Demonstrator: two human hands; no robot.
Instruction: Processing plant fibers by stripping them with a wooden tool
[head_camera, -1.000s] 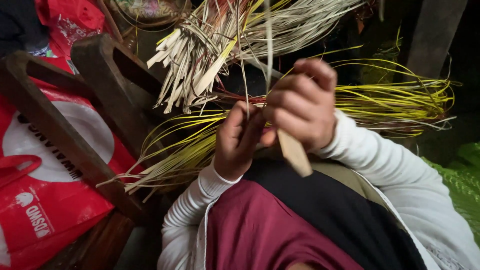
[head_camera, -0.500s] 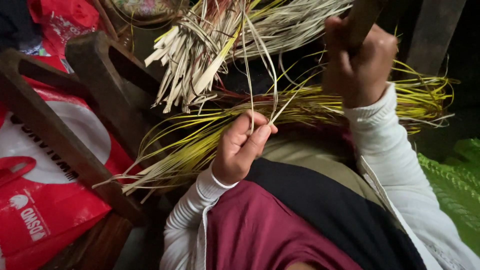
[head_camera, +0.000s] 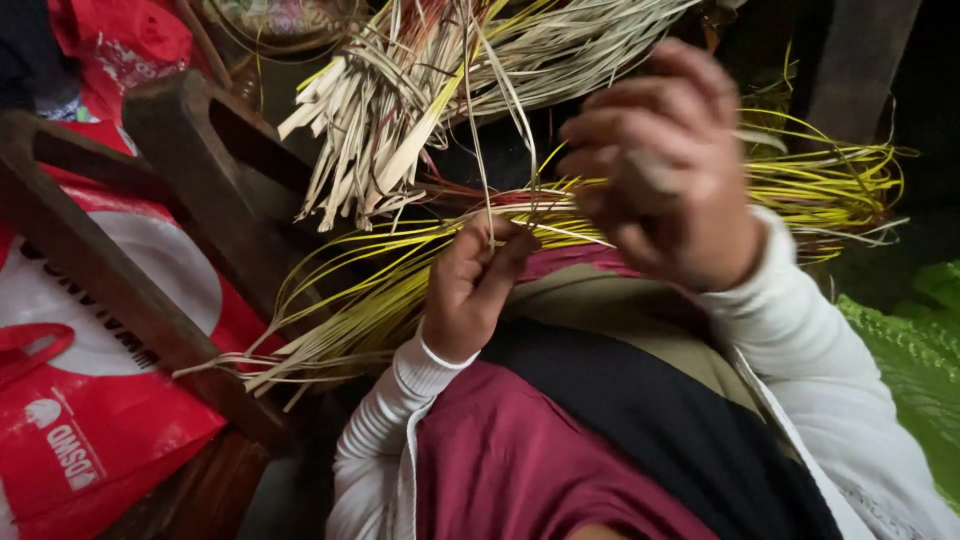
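Pinching pale strip (head_camera: 482, 150), left hand (head_camera: 475, 290); right hand (head_camera: 665, 165) blurred, perhaps clenched.

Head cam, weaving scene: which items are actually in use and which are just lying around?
In use:
left hand pinching a thin pale strip
right hand, raised and blurred; grip unclear
yellow strips across the lap

Lying about:
pale strip bundle
red bag
wooden frame
green cloth

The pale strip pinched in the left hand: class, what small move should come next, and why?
Probably draw the pale strip down free of the bundle of pale strips. The left hand pinches its lower end over the yellow strips, while the blurred right hand is raised and closed on something unclear.
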